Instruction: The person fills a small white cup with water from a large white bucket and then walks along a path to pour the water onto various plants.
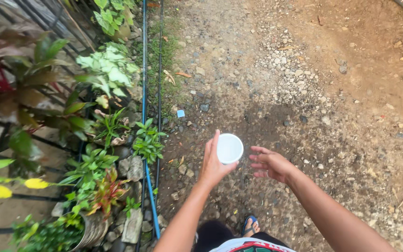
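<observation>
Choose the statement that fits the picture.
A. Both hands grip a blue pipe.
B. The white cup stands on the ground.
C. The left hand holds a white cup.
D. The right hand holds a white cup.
C: the left hand grips the white cup, while the right hand hangs open beside it.

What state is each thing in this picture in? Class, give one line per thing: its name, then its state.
white cup: held upright, its mouth facing up toward the camera; contents cannot be told.
left hand: closed around the white cup's side.
right hand: open, fingers spread, beside the cup and apart from it.
blue pipe: lying along the edge of the plants.
ground: bare and stony, with a darker patch beyond the hands.
plants: leafy, standing.
</observation>
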